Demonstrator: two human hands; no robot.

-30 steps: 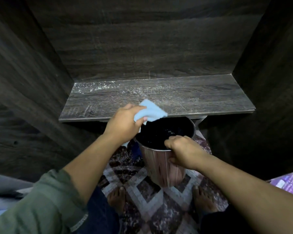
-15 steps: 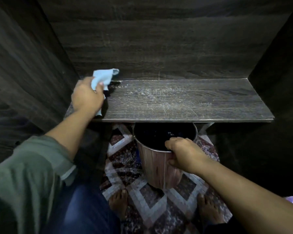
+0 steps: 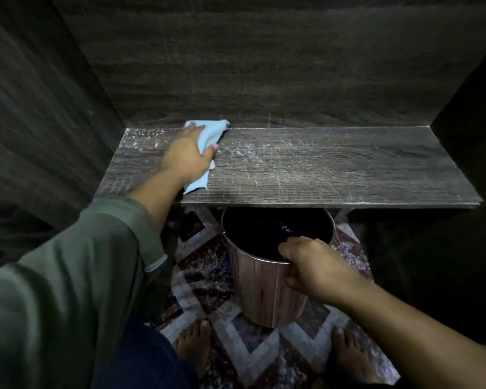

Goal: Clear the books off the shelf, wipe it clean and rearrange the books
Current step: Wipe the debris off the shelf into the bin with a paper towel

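Left hand (image 3: 187, 155) lies on the shelf (image 3: 334, 169), toward its left rear, with the light blue cloth (image 3: 208, 131) bunched under it. My fingers are curled into the cloth and the thumb pinches it from the right side. One end of the cloth sticks out past my fingertips and touches the back panel (image 3: 264, 66) where it meets the board. The other end trails out under my wrist toward the front edge. The shelf is a dark wood-grain board set between the two side panels of the cabinet. White dust specks (image 3: 145, 134) sit in its left rear corner, just left of the cloth, and a thinner scatter with pale scratches runs across the middle of the board to the right of my hand. Right hand (image 3: 312, 268) grips the bin (image 3: 264, 293) at its near rim. The fingers hook over the metal edge into the dark interior and the thumb is on the outer wall. The bin has a wood-pattern side, stands upright, and its far rim tucks under the front edge of the shelf. Whether its base touches the floor I cannot tell. Below is a patterned rug (image 3: 253, 346) with grey chevron bands. My bare feet are on it, one on either side of the bin. Green sleeve (image 3: 68, 276) covers my left arm to the elbow; the right forearm is bare.
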